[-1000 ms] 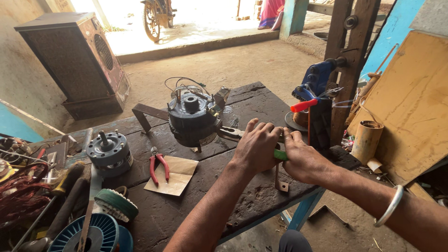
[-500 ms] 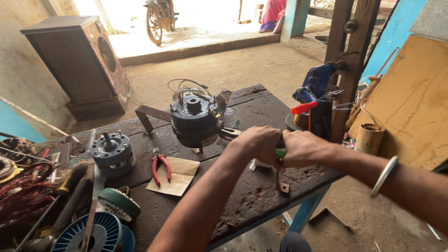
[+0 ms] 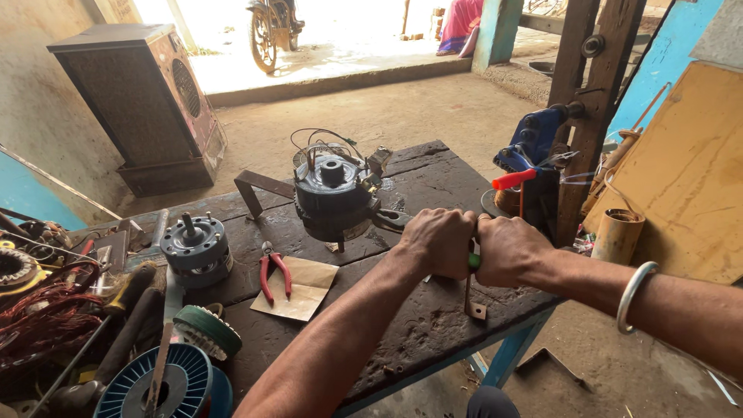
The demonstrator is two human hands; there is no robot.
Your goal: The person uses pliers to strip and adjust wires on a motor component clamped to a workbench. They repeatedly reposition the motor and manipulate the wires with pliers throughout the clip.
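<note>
Hands, our left hand (image 3: 441, 244) and right hand (image 3: 507, 249), close tight together around a green-handled tool (image 3: 473, 261) just right of the black motor (image 3: 334, 197), seemingly doubling grip for leverage.

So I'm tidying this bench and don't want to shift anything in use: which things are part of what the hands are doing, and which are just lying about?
In use:
left hand
right hand
green-handled tool gripped between them
dark fan motor close by

Lying about:
red-handled pliers on brown paper
grey motor
blue wire spool
copper windings
</note>
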